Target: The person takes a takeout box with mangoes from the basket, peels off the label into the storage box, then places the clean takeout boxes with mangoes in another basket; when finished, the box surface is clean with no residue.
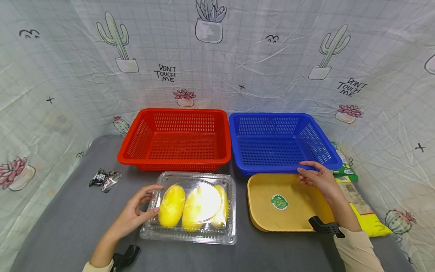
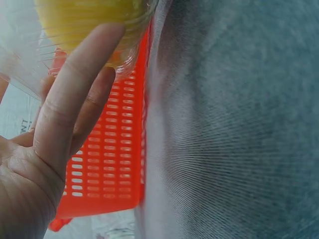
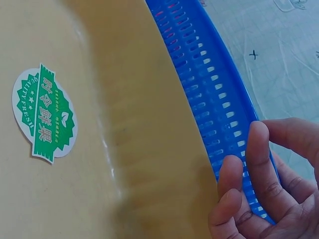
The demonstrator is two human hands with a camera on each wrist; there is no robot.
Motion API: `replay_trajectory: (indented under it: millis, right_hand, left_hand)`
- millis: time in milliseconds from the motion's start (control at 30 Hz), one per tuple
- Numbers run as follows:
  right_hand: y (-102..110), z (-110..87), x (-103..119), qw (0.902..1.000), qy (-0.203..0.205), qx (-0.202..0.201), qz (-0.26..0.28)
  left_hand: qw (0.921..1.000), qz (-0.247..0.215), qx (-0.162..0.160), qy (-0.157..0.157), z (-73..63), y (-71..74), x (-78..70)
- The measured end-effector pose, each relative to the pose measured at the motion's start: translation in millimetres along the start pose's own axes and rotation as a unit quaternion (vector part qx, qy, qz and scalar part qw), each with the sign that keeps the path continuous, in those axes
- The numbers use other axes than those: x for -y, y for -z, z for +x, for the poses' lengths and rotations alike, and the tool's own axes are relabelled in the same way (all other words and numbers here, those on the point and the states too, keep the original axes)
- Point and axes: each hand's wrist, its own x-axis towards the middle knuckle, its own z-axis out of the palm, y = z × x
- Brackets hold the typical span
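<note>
In the head view my left hand (image 1: 134,211) is at the left side of a clear plastic clamshell box (image 1: 190,236), index fingertip and thumb tip right at its edge. Through the lid show yellow mangoes (image 1: 172,206). The left wrist view has the thumb and fingers (image 2: 55,109) spread beside the box. Farther right, my right hand (image 1: 319,179) hovers over the back right of a yellow tray (image 1: 302,211) with a green sticker. Its fingers are loosely bent, tips overlapping the front rim of the blue basket (image 1: 272,168) in this view.
A red basket (image 1: 176,164) stands left of the blue one, behind the clamshell box. Small black and silver packets (image 1: 105,180) lie at the left. Green and yellow bags (image 1: 368,217) lie along the right. A patterned cloth (image 1: 244,60) hangs behind.
</note>
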Motion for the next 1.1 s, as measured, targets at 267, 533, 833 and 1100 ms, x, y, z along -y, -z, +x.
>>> replay_trajectory:
  millis: [267, 533, 833, 1100]
  right_hand:
    - [0, -0.3, 0, 1.0000, -0.003, 0.001, -0.002]
    - [0, -0.9, -1, 1.0000, 0.004, 0.004, -0.001]
    - [1, 0.1, -2, 1.0000, 0.003, 0.004, -0.002]
    - [2, -0.5, -3, 1.0000, 0.006, 0.004, -0.003]
  left_hand:
    - [0.9996, -0.002, 0.011, -0.027, 4.0, -0.6, -6.8]
    - [0.9985, -0.013, 0.023, -0.047, 8.5, 0.0, -15.2]
    - [0.9984, -0.023, 0.034, -0.038, 13.1, -0.2, -28.8]
    - [0.9974, -0.001, 0.030, -0.066, 19.7, -1.7, -38.0]
